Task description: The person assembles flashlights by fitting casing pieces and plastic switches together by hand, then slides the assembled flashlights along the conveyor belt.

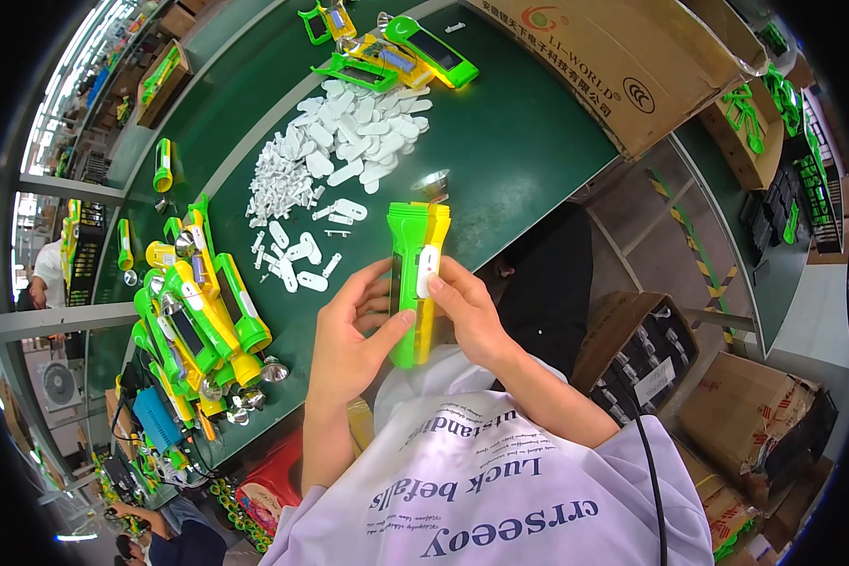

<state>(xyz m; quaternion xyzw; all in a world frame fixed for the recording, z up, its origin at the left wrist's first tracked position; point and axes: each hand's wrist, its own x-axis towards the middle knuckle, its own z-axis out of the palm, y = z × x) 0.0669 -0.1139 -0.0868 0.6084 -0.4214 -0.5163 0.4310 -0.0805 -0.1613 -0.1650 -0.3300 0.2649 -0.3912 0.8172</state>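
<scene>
A green and yellow flashlight body (407, 226) is held between my two hands just past the table's near edge. My left hand (357, 325) is closed round its green side, thumb across the front. Fingers of my right hand (467, 307) grip the yellow side, and the thumb lies on a white oval switch cover (429, 257) on the body. Behind the flashlight's wide end shows a shiny cone reflector (433, 183). Whether it is joined to the body I cannot tell. The fingers behind the body are partly hidden.
White oval covers (373, 127) and small white parts (278, 179) lie heaped on the green table (500, 123). Flashlight bodies and reflectors are piled at left (193, 316), more at the far edge (396, 57). A large carton (575, 57) stands at far right. Other people work at left.
</scene>
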